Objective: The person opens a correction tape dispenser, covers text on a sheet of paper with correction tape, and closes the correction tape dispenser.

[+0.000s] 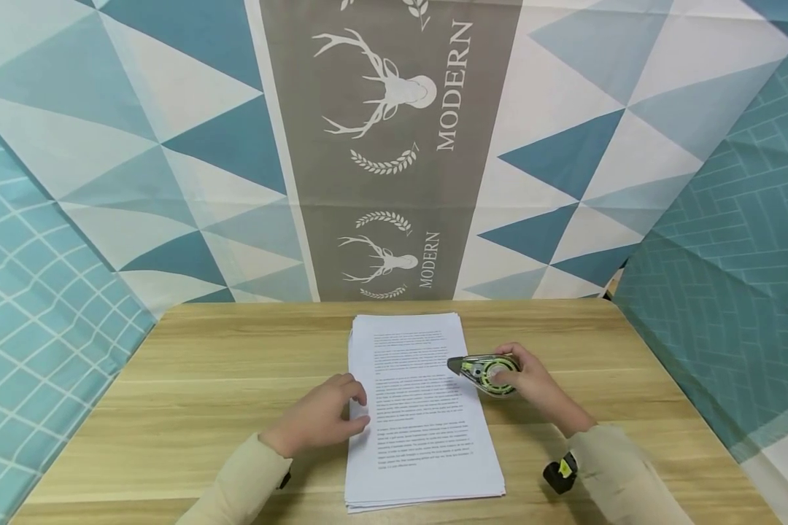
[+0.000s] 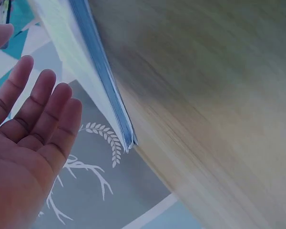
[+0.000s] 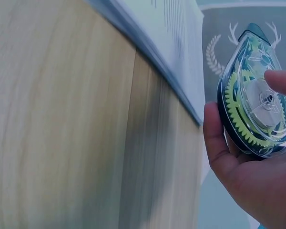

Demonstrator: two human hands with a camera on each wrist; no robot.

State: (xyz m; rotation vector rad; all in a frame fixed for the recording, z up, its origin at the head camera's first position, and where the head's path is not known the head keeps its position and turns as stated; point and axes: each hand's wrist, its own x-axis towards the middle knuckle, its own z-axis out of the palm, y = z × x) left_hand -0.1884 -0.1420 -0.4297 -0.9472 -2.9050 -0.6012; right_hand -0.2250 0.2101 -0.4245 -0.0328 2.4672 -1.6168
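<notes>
A correction tape dispenser (image 1: 486, 373) with a clear case, green gear and dark tip is gripped in my right hand (image 1: 532, 383). Its tip points left, over the right edge of a stack of printed paper (image 1: 420, 467). In the right wrist view the thumb presses on the case of the correction tape (image 3: 257, 100), with fingers behind it. My left hand (image 1: 325, 415) is at the left edge of the stack, holding nothing, its fingers loosely bent. The left wrist view shows the palm of the left hand (image 2: 33, 143) with relaxed fingers beside the paper stack (image 2: 105, 71).
The stack lies on a wooden table (image 1: 236, 350). Behind the table hangs a patterned cloth (image 1: 394, 182) with deer heads and triangles. Blue-green cloths (image 1: 729, 292) stand at both sides. A dark wrist device (image 1: 560, 472) shows below the right sleeve.
</notes>
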